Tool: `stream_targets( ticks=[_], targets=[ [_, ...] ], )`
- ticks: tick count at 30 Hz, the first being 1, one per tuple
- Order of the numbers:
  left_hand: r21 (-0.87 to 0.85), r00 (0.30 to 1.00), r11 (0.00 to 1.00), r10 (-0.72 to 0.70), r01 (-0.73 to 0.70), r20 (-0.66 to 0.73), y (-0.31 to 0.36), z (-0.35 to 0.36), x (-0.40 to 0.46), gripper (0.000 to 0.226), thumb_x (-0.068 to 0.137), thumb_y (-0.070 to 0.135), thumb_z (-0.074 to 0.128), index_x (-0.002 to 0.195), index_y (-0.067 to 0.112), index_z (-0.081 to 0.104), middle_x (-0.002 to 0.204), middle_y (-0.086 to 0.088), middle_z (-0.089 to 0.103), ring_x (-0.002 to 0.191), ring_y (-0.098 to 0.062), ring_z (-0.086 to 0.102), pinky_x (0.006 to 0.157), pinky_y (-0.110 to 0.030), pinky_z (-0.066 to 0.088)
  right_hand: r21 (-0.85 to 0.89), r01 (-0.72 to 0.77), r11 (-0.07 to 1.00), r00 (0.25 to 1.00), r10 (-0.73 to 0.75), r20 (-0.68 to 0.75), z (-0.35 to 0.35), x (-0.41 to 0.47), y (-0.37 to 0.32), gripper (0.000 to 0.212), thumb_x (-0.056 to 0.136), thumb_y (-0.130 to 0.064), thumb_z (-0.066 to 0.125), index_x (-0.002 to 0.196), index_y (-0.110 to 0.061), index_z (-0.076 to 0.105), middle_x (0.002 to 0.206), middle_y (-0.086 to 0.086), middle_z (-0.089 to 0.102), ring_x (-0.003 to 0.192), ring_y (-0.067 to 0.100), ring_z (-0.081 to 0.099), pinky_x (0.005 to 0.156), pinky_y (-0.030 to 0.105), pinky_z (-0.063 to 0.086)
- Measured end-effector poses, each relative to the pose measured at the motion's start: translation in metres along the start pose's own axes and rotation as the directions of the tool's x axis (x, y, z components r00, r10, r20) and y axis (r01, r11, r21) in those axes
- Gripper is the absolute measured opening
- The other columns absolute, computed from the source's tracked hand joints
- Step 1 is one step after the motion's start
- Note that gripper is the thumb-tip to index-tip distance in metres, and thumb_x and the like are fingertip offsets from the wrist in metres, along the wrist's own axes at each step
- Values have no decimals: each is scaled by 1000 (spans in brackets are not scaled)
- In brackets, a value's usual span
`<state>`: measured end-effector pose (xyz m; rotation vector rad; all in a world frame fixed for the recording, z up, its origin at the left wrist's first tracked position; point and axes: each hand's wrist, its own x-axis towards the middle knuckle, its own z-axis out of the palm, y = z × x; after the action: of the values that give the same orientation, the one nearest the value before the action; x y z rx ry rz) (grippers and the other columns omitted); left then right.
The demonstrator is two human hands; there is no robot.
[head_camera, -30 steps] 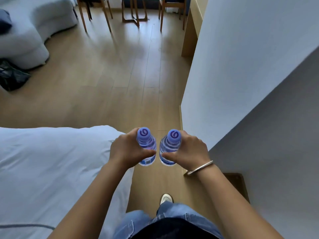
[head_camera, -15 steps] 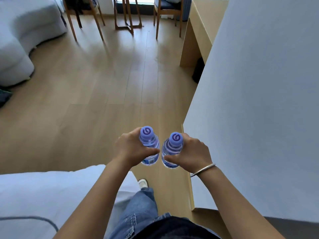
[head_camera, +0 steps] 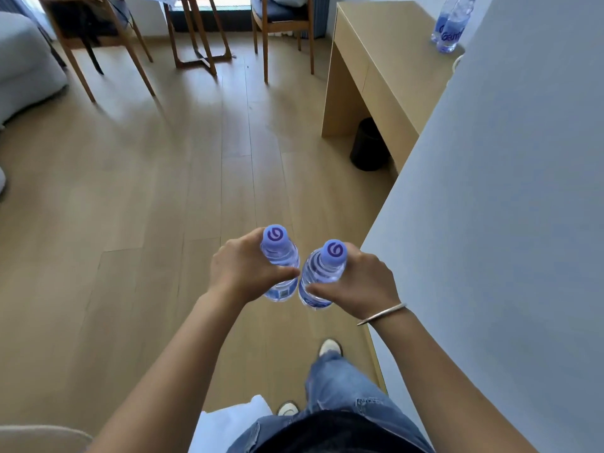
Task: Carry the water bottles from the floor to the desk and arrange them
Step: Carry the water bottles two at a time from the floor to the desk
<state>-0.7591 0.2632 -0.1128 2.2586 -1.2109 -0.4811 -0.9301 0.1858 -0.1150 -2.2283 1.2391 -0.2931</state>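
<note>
Far left, a pale sofa (head_camera: 23,70); beside it, wooden chairs (head_camera: 98,44) on the plank floor (head_camera: 130,207). Mid-frame, left hand (head_camera: 242,273) wrapped tight around one water bottle (head_camera: 280,256), held upright by the upper body, cap on. Just beside it, right hand (head_camera: 359,282) clamped on a second bottle (head_camera: 322,273), tilted slightly so the two bases nearly touch; whether they actually touch, hard to tell. Both carried in the air, well short of the desk (head_camera: 376,44) ahead on the right, where two more bottles (head_camera: 452,24) already stand near the wall (head_camera: 506,223). Under the desk, a dark bin (head_camera: 369,145).

Probably mid-carry, nothing set down yet. Risks from here: brushing the wall corner with the right elbow and jolting that grip; bottles knocking together and slipping, being smooth and likely heavy with water; setting down too near the standing pair and toppling them; landing too close to the desk edge.
</note>
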Motion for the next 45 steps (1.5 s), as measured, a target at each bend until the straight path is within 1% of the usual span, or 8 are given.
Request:
stream_targets(
  ticks=[6,11,20,25,32,38,42,45],
  targets=[
    [41,1000,999,15,-15,17,1,6,106,46,54,52,80,93,35,62,75,14,61,74,-17,57,64,-26,41,-6,-23,1000,1000,23,0,-5,100,8,50,60,-52,73,98,-23,59,85,-4,67,72,16,59,61,22,45],
    [55,998,998,33,-36,49,24,10,210,40,52,53,77,80,42,52,68,17,57,70,-17,55,55,-23,35,-19,-47,999,999,47,5,-22,207,18,53,60,-54,73,99,-21,58,87,-2,67,78,20,62,69,32,54],
    [41,989,989,141,-143,49,68,0,378,39,51,52,78,63,45,41,56,26,47,63,-13,51,49,-17,30,-46,-108,993,990,104,-92,-69,358,25,51,60,-57,70,97,-25,56,77,-8,57,70,17,57,59,25,47],
    [-2,966,972,235,-236,111,80,5,473,38,50,52,78,62,47,42,55,26,48,57,-5,47,48,-17,29,-12,-193,981,976,190,-105,-81,430,26,49,63,-52,70,100,-21,58,87,-2,63,78,19,60,71,33,53],
    [-40,877,906,418,-421,239,100,-1,618,39,54,51,78,79,44,49,61,26,50,66,-9,52,51,-17,32,130,-370,920,891,391,-229,-93,539,9,41,61,-44,74,94,-23,61,82,-3,65,76,19,60,67,31,51],
    [-63,804,849,518,-524,293,134,1,713,38,53,51,78,79,40,54,62,23,52,64,-7,51,50,-18,34,233,-440,867,797,497,-344,-114,604,4,29,59,-39,76,79,-22,63,71,-1,66,69,19,62,59,30,49],
    [-105,774,833,545,-543,323,159,19,760,37,52,49,80,77,34,56,61,21,55,63,-3,54,50,-20,38,279,-485,829,737,559,-380,-128,638,22,28,56,-43,76,70,-32,54,63,-10,61,63,8,59,51,20,41],
    [-114,752,825,554,-554,357,183,40,790,35,50,48,79,68,35,52,57,20,55,59,1,52,48,-20,35,283,-532,798,697,602,-389,-142,667,44,35,55,-47,76,80,-34,55,66,-13,56,65,14,55,51,20,36]
  ],
)
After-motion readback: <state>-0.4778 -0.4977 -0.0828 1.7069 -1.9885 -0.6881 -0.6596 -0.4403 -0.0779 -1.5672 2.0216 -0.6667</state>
